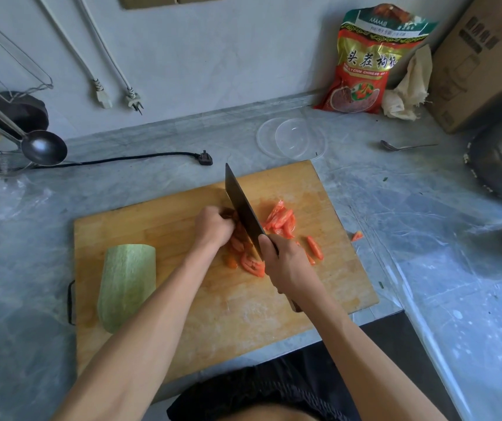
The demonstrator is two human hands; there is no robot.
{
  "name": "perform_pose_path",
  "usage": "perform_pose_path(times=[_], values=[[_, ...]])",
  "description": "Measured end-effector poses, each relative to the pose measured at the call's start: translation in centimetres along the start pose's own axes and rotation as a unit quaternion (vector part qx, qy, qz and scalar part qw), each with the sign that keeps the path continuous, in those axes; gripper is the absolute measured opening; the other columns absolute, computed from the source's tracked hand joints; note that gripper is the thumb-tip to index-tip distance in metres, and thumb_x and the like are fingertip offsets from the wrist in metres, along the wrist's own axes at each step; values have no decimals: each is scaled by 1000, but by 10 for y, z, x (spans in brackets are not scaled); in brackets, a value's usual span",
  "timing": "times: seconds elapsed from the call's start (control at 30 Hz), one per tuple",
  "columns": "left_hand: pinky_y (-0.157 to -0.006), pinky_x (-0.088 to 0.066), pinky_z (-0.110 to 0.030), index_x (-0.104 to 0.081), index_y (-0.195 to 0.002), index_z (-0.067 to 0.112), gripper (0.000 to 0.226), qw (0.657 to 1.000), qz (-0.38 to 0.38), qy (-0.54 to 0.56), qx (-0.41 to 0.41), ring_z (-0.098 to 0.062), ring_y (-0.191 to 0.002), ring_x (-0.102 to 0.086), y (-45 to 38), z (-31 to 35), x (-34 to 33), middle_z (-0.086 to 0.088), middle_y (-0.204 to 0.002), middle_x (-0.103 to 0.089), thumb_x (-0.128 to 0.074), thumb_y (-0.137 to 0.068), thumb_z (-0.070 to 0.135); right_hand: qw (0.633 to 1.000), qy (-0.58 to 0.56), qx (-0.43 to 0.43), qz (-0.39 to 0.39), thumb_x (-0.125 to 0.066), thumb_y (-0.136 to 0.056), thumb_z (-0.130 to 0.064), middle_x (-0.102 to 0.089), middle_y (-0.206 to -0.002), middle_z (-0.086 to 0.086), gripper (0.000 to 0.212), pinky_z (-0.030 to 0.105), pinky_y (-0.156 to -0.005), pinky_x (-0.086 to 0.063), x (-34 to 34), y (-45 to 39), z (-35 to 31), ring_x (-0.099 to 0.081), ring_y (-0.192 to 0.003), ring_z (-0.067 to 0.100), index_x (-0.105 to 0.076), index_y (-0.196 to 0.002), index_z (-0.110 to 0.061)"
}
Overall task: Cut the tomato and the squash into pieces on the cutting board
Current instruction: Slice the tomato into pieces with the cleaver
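Grey marble counter point(426, 208), wooden cutting board point(213, 314), clear lid point(291, 138), spoon point(404, 146), red bag point(362, 62), black plug point(204, 158)

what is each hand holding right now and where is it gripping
Right hand grips the cleaver by its handle. Left hand curls over the tomato beside the blade.

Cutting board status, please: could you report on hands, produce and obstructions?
Right hand grips cleaver; left hand holds tomato. Slices piled right. Squash uncut. No obstruction.

Left hand point(213, 226) fingers curled, apparently pinching, right hand point(286, 262) fisted
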State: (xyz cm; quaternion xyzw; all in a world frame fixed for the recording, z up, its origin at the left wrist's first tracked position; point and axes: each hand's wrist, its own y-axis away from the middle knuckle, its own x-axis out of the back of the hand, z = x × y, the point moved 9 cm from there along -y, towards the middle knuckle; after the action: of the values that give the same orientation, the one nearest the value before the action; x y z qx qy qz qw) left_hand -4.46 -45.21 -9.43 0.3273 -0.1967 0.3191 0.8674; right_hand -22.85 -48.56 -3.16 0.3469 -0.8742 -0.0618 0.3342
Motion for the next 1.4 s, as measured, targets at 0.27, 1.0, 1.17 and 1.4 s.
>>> perform_pose_path(times=[0.27,1.0,1.17,1.4], values=[[-70,-55,-21,-74,-80,22,31,997,-75,-18,-25,-15,-77,-72,10,6,3,5,-78,-74,-55,-86,-2,999,-30,8,-31,-40,-104,-35,-55,-65,11,40,27,-37,-43,19,12,-1,-46,-44,17,-57,-84,-5],[-90,-49,-27,-61,-128,19,47,990,85,110,26,-17,-109,-60,60,-42,48,4,-121,-64,-47,-88,-2,991,-108,31,-74,-41,-104,-40,-52,-58,4,39,26,-39,-38,5,66,13,-43,-39,15,-50,-68,-27],[-97,-45,-29,-60,-129,20,48,993,87,80,27,-15,-112,-57,76,-47,55,6,-119,-63,-45,-88,1,989,-71,29,-124,-41,-104,-40,-55,-60,5,41,27,-38,-39,-18,66,18,-47,-40,17,-48,-69,-19],[-87,-41,-23,-57,-133,16,53,996,55,63,13,-11,-108,-53,81,-47,37,1,-126,-61,-42,-87,-5,992,-79,-12,-102,-40,-104,-40,-54,-64,7,37,29,-40,-42,1,44,36,-46,-45,18,-51,-77,-17]])
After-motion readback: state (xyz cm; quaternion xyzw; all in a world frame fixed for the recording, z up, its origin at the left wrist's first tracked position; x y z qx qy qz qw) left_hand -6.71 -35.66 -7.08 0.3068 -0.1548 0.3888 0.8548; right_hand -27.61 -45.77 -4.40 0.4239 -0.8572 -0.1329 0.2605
